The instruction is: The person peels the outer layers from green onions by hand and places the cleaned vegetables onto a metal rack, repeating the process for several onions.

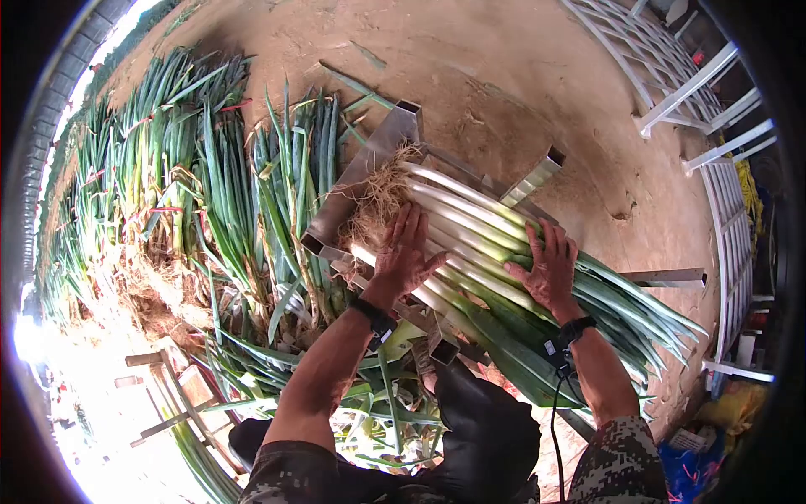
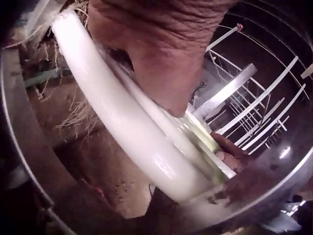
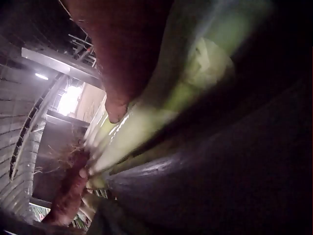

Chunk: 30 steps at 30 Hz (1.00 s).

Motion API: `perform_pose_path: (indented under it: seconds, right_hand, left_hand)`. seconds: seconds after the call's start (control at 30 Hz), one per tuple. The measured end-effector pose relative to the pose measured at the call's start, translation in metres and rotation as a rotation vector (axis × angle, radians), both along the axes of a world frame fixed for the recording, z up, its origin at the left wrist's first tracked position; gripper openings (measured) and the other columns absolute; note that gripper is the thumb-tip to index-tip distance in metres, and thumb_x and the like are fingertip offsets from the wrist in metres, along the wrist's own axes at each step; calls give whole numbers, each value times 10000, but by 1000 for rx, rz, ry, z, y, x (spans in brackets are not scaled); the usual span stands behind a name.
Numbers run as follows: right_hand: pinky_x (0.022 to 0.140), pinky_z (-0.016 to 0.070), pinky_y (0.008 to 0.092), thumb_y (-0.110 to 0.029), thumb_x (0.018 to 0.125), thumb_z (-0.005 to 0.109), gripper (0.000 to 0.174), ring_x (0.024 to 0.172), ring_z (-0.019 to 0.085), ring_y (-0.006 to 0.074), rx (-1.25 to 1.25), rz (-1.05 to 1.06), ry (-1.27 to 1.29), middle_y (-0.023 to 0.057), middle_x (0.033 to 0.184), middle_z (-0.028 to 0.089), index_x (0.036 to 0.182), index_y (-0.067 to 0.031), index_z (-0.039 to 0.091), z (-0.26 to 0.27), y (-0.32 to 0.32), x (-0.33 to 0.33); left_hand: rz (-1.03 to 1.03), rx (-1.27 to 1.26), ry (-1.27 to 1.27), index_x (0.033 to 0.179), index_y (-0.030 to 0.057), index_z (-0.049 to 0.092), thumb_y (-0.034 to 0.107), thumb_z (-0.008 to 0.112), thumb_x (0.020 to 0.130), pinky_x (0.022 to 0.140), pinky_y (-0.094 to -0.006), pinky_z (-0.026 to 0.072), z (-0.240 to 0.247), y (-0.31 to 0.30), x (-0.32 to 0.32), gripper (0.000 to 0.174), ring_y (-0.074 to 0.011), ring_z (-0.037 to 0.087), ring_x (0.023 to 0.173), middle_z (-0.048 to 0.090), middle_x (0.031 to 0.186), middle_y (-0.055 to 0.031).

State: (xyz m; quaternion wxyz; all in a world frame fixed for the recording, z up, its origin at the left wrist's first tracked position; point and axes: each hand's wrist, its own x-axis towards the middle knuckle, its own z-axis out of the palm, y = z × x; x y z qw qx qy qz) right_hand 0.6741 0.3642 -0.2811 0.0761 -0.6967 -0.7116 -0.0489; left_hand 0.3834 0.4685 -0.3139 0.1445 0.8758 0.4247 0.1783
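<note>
Several long green onions (image 1: 470, 220) with white stems lie side by side on a metal frame (image 1: 369, 160), roots (image 1: 374, 197) toward its plate. The left hand (image 1: 405, 256) rests spread on the white stems near the roots. Farther along, where the stems turn green, the right hand (image 1: 550, 270) lies on top with fingers spread. In the left wrist view a thick white stem (image 2: 122, 127) passes beside the left hand (image 2: 161, 49). The right wrist view shows the right hand (image 3: 122, 54) over pale stems (image 3: 132, 129), with the left hand (image 3: 68, 196) beyond.
Tied bundles of green onions (image 1: 159, 168) stand on the ground at the left. Cut leaves (image 1: 386, 420) lie around the person's legs. A small rack (image 1: 180, 391) is at the lower left, white metal railings (image 1: 726, 227) at the right, and blue bags (image 1: 693, 462) at the lower right.
</note>
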Motion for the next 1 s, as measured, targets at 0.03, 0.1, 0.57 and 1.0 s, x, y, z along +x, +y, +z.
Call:
perform_pose_path:
  seconds: [0.03,0.1,0.57,1.0]
  right_hand:
    - [1105,229,534,-640,765,683,842,1339,343,319,-3,-8,-3,133,1453,413,1400,-119,496,0,0,0]
    - [1099,238,535,-639,757,690,844,1335,348,319,12,-21,-13,133,1448,418,1395,-120,501,-2,0,0]
    - [1107,232,529,-641,759,685,832,1329,359,326,12,-27,18,150,1446,423,1389,-123,521,1,0,-2]
    - [1096,305,553,-432,733,778,741,1298,418,361,25,301,195,134,1437,433,1362,-122,539,3,20,-28]
  left_hand:
    - [10,33,22,1432,-46,377,560,612,887,1154,-514,263,3,-5,-3,849,-412,285,1420,313,1516,-253]
    - [31,93,70,1404,-42,418,536,614,892,1141,-513,282,6,-18,-11,796,-402,315,1402,337,1504,-235]
    - [62,50,171,1335,62,523,348,647,905,1074,-489,354,11,18,-16,531,-317,430,1309,513,1349,-124]
    - [151,140,-87,1335,44,536,306,659,850,1076,-470,335,-9,-12,-18,565,-294,359,1378,440,1410,-85]
